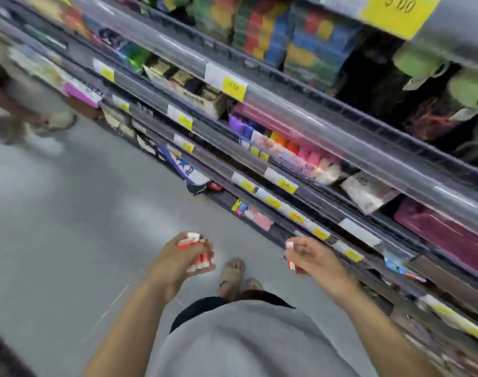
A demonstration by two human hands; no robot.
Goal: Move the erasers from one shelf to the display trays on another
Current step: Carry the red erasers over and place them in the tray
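My left hand grips a bunch of several red-and-white erasers low in the aisle, over the grey floor. My right hand holds a few more of the red-and-white erasers, one poking out above the fingers and one below. Both hands hang in front of my body, a little apart, beside the lower shelves. The view is motion-blurred, and no display trays can be made out.
Stocked store shelves with clear front rails and yellow price tags run diagonally along the right. Another person's legs and sandals stand at the far left. Grey floor stretches to the left; my sandalled feet are below.
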